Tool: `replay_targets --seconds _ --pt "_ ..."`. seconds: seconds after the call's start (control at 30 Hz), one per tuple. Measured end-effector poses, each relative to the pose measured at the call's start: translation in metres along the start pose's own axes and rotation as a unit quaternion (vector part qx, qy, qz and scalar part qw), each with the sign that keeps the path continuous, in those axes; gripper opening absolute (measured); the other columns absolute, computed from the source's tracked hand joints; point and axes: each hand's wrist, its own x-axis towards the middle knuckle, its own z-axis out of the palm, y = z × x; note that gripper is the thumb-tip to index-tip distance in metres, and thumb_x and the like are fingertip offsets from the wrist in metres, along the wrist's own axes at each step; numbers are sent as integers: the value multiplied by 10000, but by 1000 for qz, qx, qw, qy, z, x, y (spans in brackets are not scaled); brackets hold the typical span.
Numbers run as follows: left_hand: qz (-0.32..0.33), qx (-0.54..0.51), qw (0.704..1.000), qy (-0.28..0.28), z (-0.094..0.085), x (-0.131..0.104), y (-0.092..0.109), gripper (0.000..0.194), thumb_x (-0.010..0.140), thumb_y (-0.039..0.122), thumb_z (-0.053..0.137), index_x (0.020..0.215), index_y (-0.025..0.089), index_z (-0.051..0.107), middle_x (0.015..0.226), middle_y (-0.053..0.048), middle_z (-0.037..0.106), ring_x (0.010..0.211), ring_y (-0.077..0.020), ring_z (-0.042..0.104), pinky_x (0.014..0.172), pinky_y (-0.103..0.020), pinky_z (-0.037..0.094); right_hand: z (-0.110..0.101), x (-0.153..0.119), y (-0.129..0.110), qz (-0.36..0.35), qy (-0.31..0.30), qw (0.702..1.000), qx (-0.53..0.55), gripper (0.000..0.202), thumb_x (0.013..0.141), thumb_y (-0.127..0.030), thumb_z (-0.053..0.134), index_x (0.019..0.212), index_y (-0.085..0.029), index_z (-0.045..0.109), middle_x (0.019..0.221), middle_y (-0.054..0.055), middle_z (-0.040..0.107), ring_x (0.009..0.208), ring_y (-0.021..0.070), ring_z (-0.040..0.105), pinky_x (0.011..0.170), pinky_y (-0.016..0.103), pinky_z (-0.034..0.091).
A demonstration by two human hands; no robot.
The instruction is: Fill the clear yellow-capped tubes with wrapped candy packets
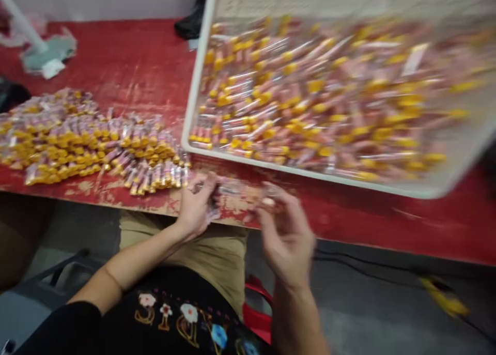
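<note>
At the table's front edge, my left hand (pixel 196 205) is closed around crinkled clear plastic (pixel 228 185) that sticks out to the right past its fingers. My right hand (pixel 289 231) is just right of it, thumb and fingers curled together; blur hides what, if anything, they pinch. Left of my left hand lies a dense pile of small clear-wrapped tubes (pixel 145 174) with yellow ends and pinkish bodies, many yellow ends facing me. Behind my hands, a white tray (pixel 302 168) holds many similar pink tubes with yellow ends (pixel 298 122), lying loosely in mixed directions.
The worn red table (pixel 132 60) runs across the view. A white pole on a pale green base (pixel 48 52) stands at the back left, and a black bag (pixel 191 21) lies behind the tray. Below are a red stool (pixel 258 313), floor cables and a yellow object (pixel 445 295).
</note>
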Motion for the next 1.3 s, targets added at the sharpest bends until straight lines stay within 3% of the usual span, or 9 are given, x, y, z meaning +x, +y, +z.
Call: replay_targets --seconds 0.17,0.33,0.5,0.57,0.73,0.83,1.0,1.13,1.3 --pt "10 -1 1000 -4 -4 -8 -1 679 523 688 974 752 178 589 603 63 562 497 -53 508 477 -181 446 -5 -19 -6 -50 74 994 58 313 859 -182 821 1158 -237 743 1064 51 743 929 182 743 856 353 628" --pt "22 24 998 -48 -8 -10 1 648 539 677 973 704 169 606 582 53 571 479 -53 506 465 -179 434 -14 -14 -10 -158 51 985 -41 439 833 -83 822 1225 -279 786 1070 54 776 998 204 744 876 367 624" --pt "-2 58 995 -77 -12 -10 0 642 570 692 955 807 165 675 603 18 640 471 -91 571 460 -203 462 -28 -10 -11 -227 23 963 -145 651 801 -40 845 1340 -393 751 1174 38 784 981 192 753 861 345 641" --pt "-9 57 995 -87 -12 -12 0 650 557 674 970 851 163 694 647 19 651 491 -101 593 471 -218 482 -29 -14 -12 -214 16 965 -150 663 851 -50 798 1402 -408 705 1239 46 770 1041 201 754 905 361 642" --pt "-1 36 997 -70 -13 -14 -3 676 554 622 994 983 173 727 810 -1 692 583 -109 628 504 -233 524 -22 -24 -10 -132 -81 986 -67 601 967 -94 647 1500 -370 625 1347 81 749 1210 244 740 991 435 645" --pt "8 55 995 -78 -16 -15 -6 730 603 659 961 1115 193 730 810 4 696 506 -91 596 464 -225 480 -15 -25 -5 -109 -35 993 -37 563 919 -130 747 1433 -351 688 1227 75 783 1081 227 771 894 388 665" --pt "46 93 990 -99 -26 -16 -9 694 766 622 885 1331 258 711 737 31 660 467 -71 539 428 -202 375 0 -22 -6 -86 -44 995 -7 453 922 -116 742 1303 -361 771 1142 46 795 985 181 772 839 341 651" --pt "48 127 986 -98 -35 -19 -7 663 802 634 850 1334 259 721 629 38 611 486 -95 544 469 -220 384 13 -25 -10 -80 13 996 -29 319 893 -148 787 1166 -309 832 981 37 808 868 181 769 767 344 649" --pt "70 137 986 -71 -42 -24 2 609 758 607 895 1219 239 747 751 27 662 521 -71 531 547 -240 456 25 -32 -5 -76 22 996 -35 302 869 -145 815 1137 -281 840 966 39 821 857 185 778 776 344 650"
